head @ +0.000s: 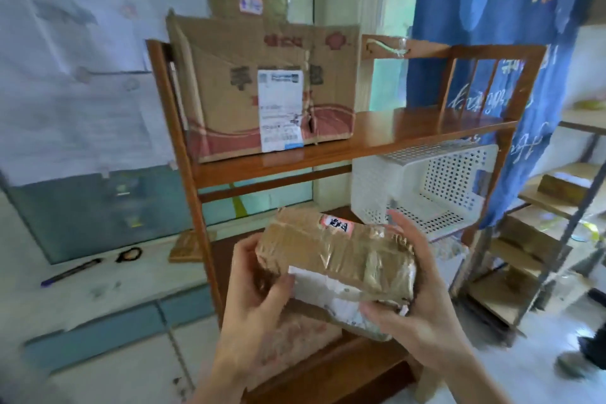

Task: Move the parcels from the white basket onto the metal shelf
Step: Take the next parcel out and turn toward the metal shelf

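A small brown parcel [337, 256], wrapped in shiny tape with a white label, is held in front of me by both hands. My left hand [259, 298] grips its left end and my right hand [413, 305] cups its right end. Behind it the white perforated basket [423, 184] lies on the wooden rack's lower level, and I see no parcel in it. The metal shelf [537, 233] with pale boards stands at the far right, with a brown parcel [560, 187] on one board.
A wooden rack [410, 128] fills the middle, with a large cardboard box [262, 88] on its upper board and a smaller box [249, 0] on top. A blue curtain [511, 10] hangs between rack and metal shelf. Scissors [129, 254] and a pen [70, 272] lie on the left ledge.
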A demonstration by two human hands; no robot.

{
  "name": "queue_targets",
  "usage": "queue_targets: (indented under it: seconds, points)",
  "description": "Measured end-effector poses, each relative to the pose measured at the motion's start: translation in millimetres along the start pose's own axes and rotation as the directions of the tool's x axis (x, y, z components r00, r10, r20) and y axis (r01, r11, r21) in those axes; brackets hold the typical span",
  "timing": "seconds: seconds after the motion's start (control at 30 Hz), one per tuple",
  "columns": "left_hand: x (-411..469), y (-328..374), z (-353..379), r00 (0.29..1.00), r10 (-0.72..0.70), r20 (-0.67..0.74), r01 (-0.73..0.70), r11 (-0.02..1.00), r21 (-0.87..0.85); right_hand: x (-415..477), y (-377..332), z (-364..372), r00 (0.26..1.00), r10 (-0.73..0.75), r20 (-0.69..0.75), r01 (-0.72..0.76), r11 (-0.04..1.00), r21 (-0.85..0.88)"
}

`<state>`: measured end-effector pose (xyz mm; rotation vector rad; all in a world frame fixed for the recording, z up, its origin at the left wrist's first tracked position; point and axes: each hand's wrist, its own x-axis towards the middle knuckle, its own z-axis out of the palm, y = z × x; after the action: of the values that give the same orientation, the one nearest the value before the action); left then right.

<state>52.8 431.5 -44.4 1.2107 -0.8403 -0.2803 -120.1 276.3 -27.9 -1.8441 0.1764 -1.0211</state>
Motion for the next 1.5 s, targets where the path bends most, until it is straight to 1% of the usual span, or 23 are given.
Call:
queue_targets:
  seconds: [0.03, 0.13, 0.23, 0.33, 0.47, 0.57, 0.67, 0.77, 0.83, 0.9, 0.93, 0.97, 1.03, 1.1, 1.13, 1.17, 1.2, 1.23, 1.27, 1.3, 1.33, 1.4, 1.5]
  points:
    - [-6.7, 12.7, -21.5, 0.998, 0.044, -0.034, -0.043, 0.998, 0.045, 2.4, -13.0, 17.6, 0.999, -0.018, 0.042, 0.017, 1.0, 0.014]
    - [-30.7, 49.4, -79.8, 0.977, 0.186, -0.109, -0.168, 0.973, 0.155, 10.1, -48.9, 65.8, 0.99, -0.049, 0.129, 0.054, 0.998, -0.034]
    - [-51.5, 80.4, -111.1, 0.939, 0.309, -0.149, -0.256, 0.921, 0.294, 18.2, -79.8, 104.9, 0.984, -0.121, 0.129, 0.134, 0.986, -0.097]
    - [-68.8, 106.2, -132.9, 0.909, 0.343, -0.237, -0.255, 0.907, 0.335, 16.0, -108.3, 135.2, 0.961, -0.225, 0.161, 0.244, 0.964, -0.11]
    - [-82.7, 123.9, -146.0, 0.876, 0.358, -0.323, -0.223, 0.895, 0.387, 6.7, -123.2, 153.5, 0.958, -0.239, 0.158, 0.254, 0.964, -0.082]
    - [-93.9, 138.9, -147.6, 0.876, 0.355, -0.327, -0.212, 0.891, 0.401, 3.3, -135.5, 160.4, 0.96, -0.226, 0.165, 0.242, 0.967, -0.08]
    - [-96.5, 149.6, -157.6, 0.874, 0.379, -0.303, -0.226, 0.871, 0.437, 5.2, -143.2, 167.4, 0.951, -0.254, 0.174, 0.269, 0.961, -0.067]
    - [-107.6, 155.7, -173.3, 0.856, 0.417, -0.305, -0.238, 0.843, 0.483, 8.1, -144.3, 182.2, 0.933, -0.299, 0.203, 0.306, 0.952, -0.005]
    - [-118.8, 156.7, -187.2, 0.845, 0.427, -0.323, -0.235, 0.838, 0.492, 10.0, -144.6, 196.1, 0.929, -0.314, 0.196, 0.29, 0.947, 0.141]
    - [-132.9, 161.1, -203.5, 0.863, 0.389, -0.323, -0.221, 0.865, 0.451, 12.0, -152.2, 215.0, 0.931, -0.318, 0.178, 0.246, 0.908, 0.338]
    - [-137.8, 163.0, -207.8, 0.89, 0.339, -0.306, -0.206, 0.896, 0.394, 13.7, -158.4, 222.0, 0.93, -0.33, 0.163, 0.249, 0.889, 0.384]
    - [-142.8, 166.4, -213.5, 0.912, 0.298, -0.282, -0.192, 0.918, 0.348, 16.6, -168.5, 231.8, 0.921, -0.356, 0.156, 0.275, 0.88, 0.386]
    - [-149.4, 172.3, -225.4, 0.925, 0.27, -0.267, -0.2, 0.945, 0.26, 22.9, -190.4, 252.7, 0.888, -0.429, 0.162, 0.373, 0.881, 0.291]
    - [-154.5, 178.9, -240.2, 0.899, 0.241, -0.366, -0.203, 0.969, 0.139, 27.3, -203.9, 274.3, 0.859, -0.483, 0.171, 0.47, 0.875, 0.111]
    - [-156.9, 182.8, -248.8, 0.883, 0.206, -0.421, -0.205, 0.978, 0.049, 27.1, -205.9, 285.2, 0.86, -0.483, 0.166, 0.481, 0.875, 0.052]
    - [-159.6, 185.8, -259.1, 0.873, 0.169, -0.457, -0.214, 0.976, -0.048, 23.4, -206.1, 298.1, 0.877, -0.451, 0.163, 0.449, 0.892, 0.052]
    - [-162.3, 188.5, -271.7, 0.87, 0.144, -0.471, -0.228, 0.965, -0.127, 17.1, -206.6, 313.9, 0.903, -0.39, 0.181, 0.372, 0.919, 0.126]
    - [-164.4, 191.7, -281.9, 0.872, 0.126, -0.473, -0.234, 0.956, -0.175, 9.6, -207.6, 329.3, 0.92, -0.319, 0.226, 0.259, 0.93, 0.26]
    - [-167.3, 195.7, -294.6, 0.873, 0.117, -0.474, -0.234, 0.952, -0.197, 1.3, -210.2, 347.5, 0.918, -0.275, 0.287, 0.144, 0.903, 0.405]
    - [-171.6, 200.2, -310.9, 0.871, 0.117, -0.477, -0.239, 0.95, -0.204, -6.6, -213.6, 368.8, 0.909, -0.262, 0.325, 0.064, 0.856, 0.512]
    - [-176.7, 204.7, -327.4, 0.869, 0.117, -0.481, -0.244, 0.947, -0.211, -13.3, -217.5, 388.2, 0.908, -0.26, 0.33, 0.029, 0.823, 0.568]
    - [-188.1, 212.7, -369.0, 0.88, 0.129, -0.457, -0.236, 0.954, -0.184, -23.7, -230.4, 426.2, 0.922, -0.263, 0.286, 0.049, 0.808, 0.587]
    - [-202.1, 225.0, -430.3, 0.897, 0.162, -0.411, -0.191, 0.981, -0.03, -33.8, -251.7, 477.1, 0.949, -0.239, 0.208, 0.096, 0.842, 0.531]
